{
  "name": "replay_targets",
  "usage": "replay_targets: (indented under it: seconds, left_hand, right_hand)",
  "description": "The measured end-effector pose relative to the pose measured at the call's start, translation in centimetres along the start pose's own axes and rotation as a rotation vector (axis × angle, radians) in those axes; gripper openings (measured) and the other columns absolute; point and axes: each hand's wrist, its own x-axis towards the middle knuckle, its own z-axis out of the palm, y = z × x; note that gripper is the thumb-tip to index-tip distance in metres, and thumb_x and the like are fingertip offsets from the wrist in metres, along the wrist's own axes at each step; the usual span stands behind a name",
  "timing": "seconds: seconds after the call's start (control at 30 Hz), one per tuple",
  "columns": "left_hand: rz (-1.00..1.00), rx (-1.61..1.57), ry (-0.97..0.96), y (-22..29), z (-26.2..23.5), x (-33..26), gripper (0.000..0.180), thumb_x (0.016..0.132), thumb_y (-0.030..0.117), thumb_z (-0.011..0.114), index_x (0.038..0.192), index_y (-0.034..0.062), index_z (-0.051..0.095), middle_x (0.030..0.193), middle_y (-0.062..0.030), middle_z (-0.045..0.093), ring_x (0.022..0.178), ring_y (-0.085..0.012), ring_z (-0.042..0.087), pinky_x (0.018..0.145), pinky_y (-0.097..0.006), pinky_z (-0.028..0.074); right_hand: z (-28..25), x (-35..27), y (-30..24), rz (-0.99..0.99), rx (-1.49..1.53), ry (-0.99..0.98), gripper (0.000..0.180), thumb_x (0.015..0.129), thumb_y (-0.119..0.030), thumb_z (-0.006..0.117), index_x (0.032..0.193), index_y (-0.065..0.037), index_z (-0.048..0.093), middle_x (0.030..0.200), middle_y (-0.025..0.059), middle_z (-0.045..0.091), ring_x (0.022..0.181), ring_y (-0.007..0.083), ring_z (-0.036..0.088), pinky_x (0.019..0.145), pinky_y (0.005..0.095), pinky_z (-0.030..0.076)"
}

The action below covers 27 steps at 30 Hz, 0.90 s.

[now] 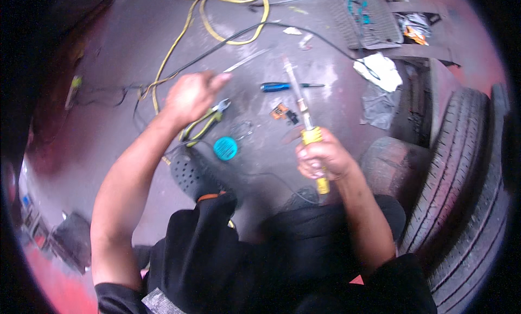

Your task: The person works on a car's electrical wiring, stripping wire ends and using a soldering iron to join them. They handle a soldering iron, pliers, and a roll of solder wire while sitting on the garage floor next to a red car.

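Note:
My right hand (324, 155) is closed round the yellow handle of a soldering iron (305, 116), whose long slim shaft points up and away from me. My left hand (190, 96) is blurred, its thumb stretched out and its other fingers partly hidden; I see nothing held in it. Just past that thumb lies a thin silver rod (247, 60). Pliers with yellow-green grips (205, 125) lie below the left hand, beside a round teal tin (225, 148) and a loose coil of thin wire (242, 130). A blue-handled screwdriver (277, 87) lies behind the iron's shaft.
Small orange and black pieces (284, 113) lie left of the iron. A yellow cable (190, 21) and a black cable (228, 38) cross the floor. Tires (453, 151) stand at right, near a white cloth (380, 71) and a grey basket (369, 21). My shoe (190, 173) is close by.

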Motion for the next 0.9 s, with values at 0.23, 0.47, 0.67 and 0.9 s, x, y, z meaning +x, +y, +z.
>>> replay_targets:
  seconds: [0.23,0.47,0.67,0.9]
  left_hand:
    - [-0.128,0.078,0.062,-2.4,2.3,0.5,0.056,0.097,0.052,0.044,0.089,-0.0009,0.061,0.09,-0.0285,0.064,0.093,-0.0454,0.061,0.081,-0.053,0.046]
    - [0.139,0.587,0.554,-3.2,2.1,-1.2,0.052,0.092,0.041,0.059,0.123,-0.0015,0.054,0.11,-0.0251,0.063,0.103,-0.0429,0.06,0.088,-0.051,0.046]
    - [0.156,-0.84,-0.25,3.9,0.0,-6.9,0.06,0.087,0.037,0.072,0.125,-0.0032,0.051,0.1,-0.0141,0.066,0.09,-0.027,0.066,0.081,-0.039,0.053]
    - [-0.183,-0.129,0.213,-2.9,-16.1,-11.2,0.039,0.081,0.007,0.069,0.118,-0.0001,0.057,0.097,-0.008,0.06,0.083,-0.0152,0.056,0.077,-0.031,0.046]
  right_hand:
    - [1.7,0.6,0.6,-0.01,-0.034,-0.135,0.038,0.082,0.003,0.06,0.119,0.007,0.052,0.058,0.0001,0.049,0.041,0.0082,0.044,0.037,0.0246,0.035]
    - [3.1,4.0,1.5,-0.513,-0.216,0.302,0.022,0.091,-0.019,0.066,0.102,-0.003,0.056,0.074,-0.0008,0.055,0.064,0.009,0.054,0.057,0.0257,0.047]
    - [7.8,11.7,0.4,-0.709,-0.451,0.42,0.056,0.092,-0.044,0.065,0.123,-0.001,0.045,0.101,0.0051,0.053,0.094,0.0129,0.051,0.08,0.0297,0.047]
    - [4.0,12.2,2.8,-0.568,-0.924,0.41,0.064,0.083,-0.041,0.075,0.127,0.001,0.054,0.125,0.0171,0.058,0.123,0.0293,0.051,0.103,0.0398,0.041]
